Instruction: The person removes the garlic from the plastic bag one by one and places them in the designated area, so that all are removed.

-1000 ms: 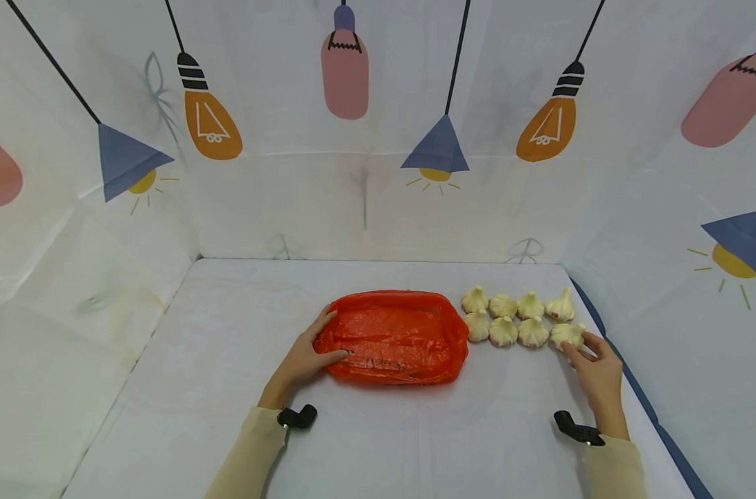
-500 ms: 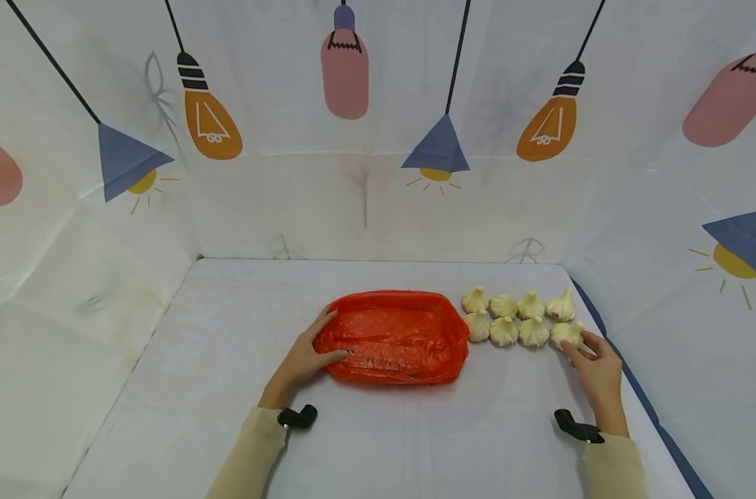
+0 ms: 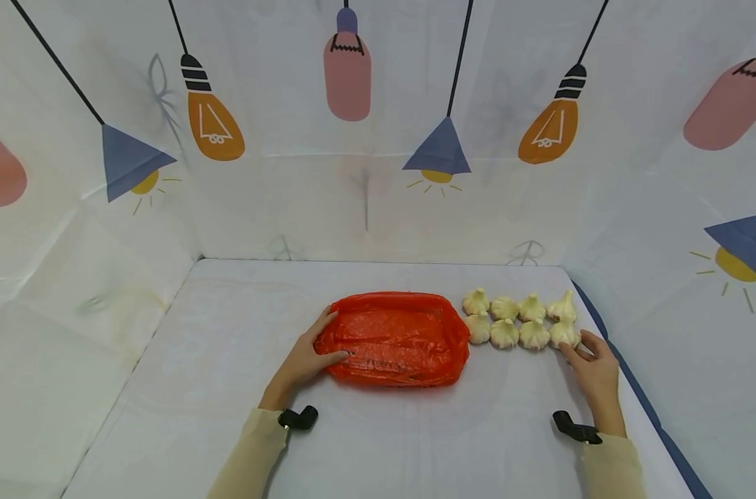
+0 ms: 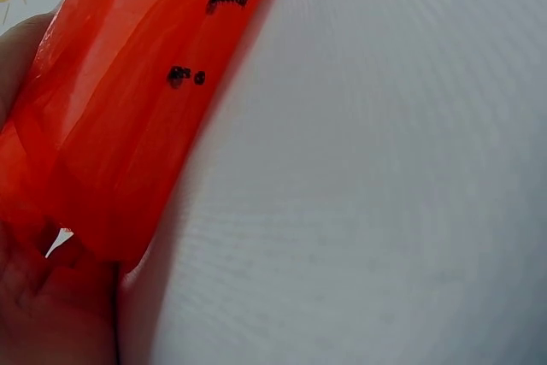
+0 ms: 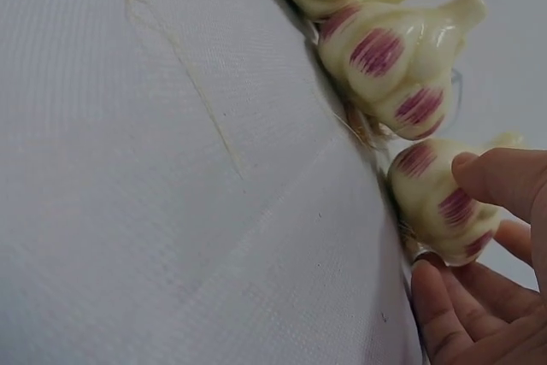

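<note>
A red plastic bag [image 3: 393, 339] with black print is spread over a shallow, tray-like shape on the white table. My left hand [image 3: 303, 355] grips its left end, thumb over the near side and fingers round the far left corner. In the left wrist view, part of that hand shows through the red film [image 4: 128, 126]. To the right, garlic bulbs [image 3: 504, 333] stand in two rows. My right hand [image 3: 597, 371] pinches the rightmost front garlic bulb [image 3: 563, 334] between thumb and fingers. Purple streaks mark this bulb [image 5: 432, 194] in the right wrist view.
The white table [image 3: 415, 443] ends on the right at a dark blue edge [image 3: 633, 388]. Behind and beside it hangs a pale cloth [image 3: 365, 194] printed with lamps and bulbs. A thin pale thread [image 5: 201, 91] lies on the table near the garlic.
The garlic bulb in my right hand has turned, its stem swinging from the right to point toward the back row. That hand has shifted slightly left. My left hand stays put.
</note>
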Demonstrator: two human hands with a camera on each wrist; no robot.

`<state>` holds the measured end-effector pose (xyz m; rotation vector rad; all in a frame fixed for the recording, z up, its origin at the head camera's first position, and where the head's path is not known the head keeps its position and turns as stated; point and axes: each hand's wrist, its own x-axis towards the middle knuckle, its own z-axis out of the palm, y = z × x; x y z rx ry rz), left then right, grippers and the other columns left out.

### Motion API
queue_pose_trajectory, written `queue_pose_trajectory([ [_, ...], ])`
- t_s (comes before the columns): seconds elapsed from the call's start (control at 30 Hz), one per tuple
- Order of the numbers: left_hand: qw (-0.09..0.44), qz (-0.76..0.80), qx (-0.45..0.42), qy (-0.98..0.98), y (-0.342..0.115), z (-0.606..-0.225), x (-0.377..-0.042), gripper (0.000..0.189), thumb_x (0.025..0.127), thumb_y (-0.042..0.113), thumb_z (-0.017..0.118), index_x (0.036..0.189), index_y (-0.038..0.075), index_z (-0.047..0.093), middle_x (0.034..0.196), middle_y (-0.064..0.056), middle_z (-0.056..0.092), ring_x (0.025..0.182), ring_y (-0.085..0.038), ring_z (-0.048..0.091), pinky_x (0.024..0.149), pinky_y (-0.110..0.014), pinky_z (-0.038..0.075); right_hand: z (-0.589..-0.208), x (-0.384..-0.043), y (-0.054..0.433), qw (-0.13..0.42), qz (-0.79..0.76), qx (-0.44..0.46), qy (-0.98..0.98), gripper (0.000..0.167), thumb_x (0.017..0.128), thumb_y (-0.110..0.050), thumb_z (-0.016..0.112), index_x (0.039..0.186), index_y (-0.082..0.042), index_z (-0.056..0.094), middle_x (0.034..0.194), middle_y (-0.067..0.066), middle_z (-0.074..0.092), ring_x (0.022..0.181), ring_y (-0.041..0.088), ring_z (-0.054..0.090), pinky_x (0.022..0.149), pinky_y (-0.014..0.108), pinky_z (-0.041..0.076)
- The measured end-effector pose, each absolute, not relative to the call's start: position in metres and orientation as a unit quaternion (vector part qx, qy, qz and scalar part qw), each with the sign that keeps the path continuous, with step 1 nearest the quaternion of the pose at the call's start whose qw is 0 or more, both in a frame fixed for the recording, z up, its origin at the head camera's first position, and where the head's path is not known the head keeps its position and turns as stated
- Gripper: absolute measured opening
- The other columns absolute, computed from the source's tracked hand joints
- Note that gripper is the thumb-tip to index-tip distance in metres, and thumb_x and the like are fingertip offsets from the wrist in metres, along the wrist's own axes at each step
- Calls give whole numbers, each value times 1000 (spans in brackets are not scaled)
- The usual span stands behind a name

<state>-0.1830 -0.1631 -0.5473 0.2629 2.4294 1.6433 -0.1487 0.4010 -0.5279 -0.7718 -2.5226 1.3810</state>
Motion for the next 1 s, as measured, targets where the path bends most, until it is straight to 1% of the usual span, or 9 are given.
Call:
queue_pose_trajectory([
  [0.13, 98, 555, 87, 822, -164, -549, -184, 93, 84, 41, 85, 161, 28, 35, 173, 12, 14, 161, -27, 13, 125, -61, 22, -528, -148, 401, 75, 457, -253, -849, 77, 98, -43, 68, 159, -8, 37, 161, 22, 40, 107, 1, 54, 67, -1, 43],
  [0.4, 95, 561, 93, 817, -165, -550, -185, 93, 85, 39, 84, 162, 29, 33, 173, 13, 12, 161, -25, 10, 126, -60, 19, -526, -148, 403, 72, 459, -236, -853, 77, 98, -45, 67, 159, -8, 37, 162, 22, 39, 102, -7, 48, 68, 0, 45],
  [0.5, 85, 567, 94, 814, -167, -549, -184, 92, 87, 35, 84, 162, 29, 32, 173, 14, 12, 161, -23, 10, 127, -59, 18, -524, -149, 403, 69, 448, -243, -858, 77, 99, -48, 63, 160, -8, 35, 162, 22, 38, 117, 12, 59, 68, 2, 43],
  [0.57, 73, 575, 95, 810, -168, -547, -182, 93, 88, 31, 83, 163, 26, 30, 173, 11, 12, 161, -23, 11, 127, -59, 17, -521, -150, 403, 67, 438, -252, -860, 78, 100, -50, 60, 160, -8, 34, 163, 21, 37, 130, 28, 56, 79, 12, 51],
  [0.63, 62, 583, 96, 805, -170, -546, -181, 94, 89, 28, 82, 165, 24, 26, 174, 8, 11, 161, -26, 13, 126, -59, 19, -518, -151, 402, 65, 431, -260, -862, 79, 101, -52, 58, 161, -9, 32, 164, 21, 35, 143, 43, 44, 94, 30, 55],
  [0.73, 60, 602, 94, 791, -175, -544, -178, 97, 91, 25, 80, 166, 23, 19, 174, 3, 13, 159, -29, 19, 124, -57, 25, -515, -152, 402, 66, 427, -260, -864, 78, 101, -52, 56, 161, -8, 31, 165, 22, 34, 146, 45, 40, 110, 61, 45],
  [0.8, 69, 616, 93, 779, -178, -544, -177, 98, 92, 24, 79, 167, 23, 17, 174, 0, 15, 158, -31, 22, 122, -54, 29, -513, -151, 401, 69, 428, -255, -864, 78, 101, -50, 56, 161, -7, 31, 164, 23, 33, 147, 46, 38, 112, 65, 40],
  [0.9, 77, 636, 84, 763, -187, -543, -178, 96, 94, 23, 78, 167, 23, 17, 173, -7, 20, 156, -33, 28, 118, -48, 36, -512, -151, 401, 65, 423, -239, -872, 79, 101, -49, 57, 161, -5, 30, 164, 25, 32, 147, 48, 36, 112, 67, 39],
  [1.0, 79, 641, 84, 759, -197, -539, -181, 93, 95, 23, 76, 167, 19, 17, 172, -13, 18, 155, -36, 30, 114, -42, 41, -511, -152, 400, 63, 407, -217, -885, 80, 102, -49, 57, 161, -3, 29, 164, 26, 32, 147, 50, 36, 111, 68, 40],
])
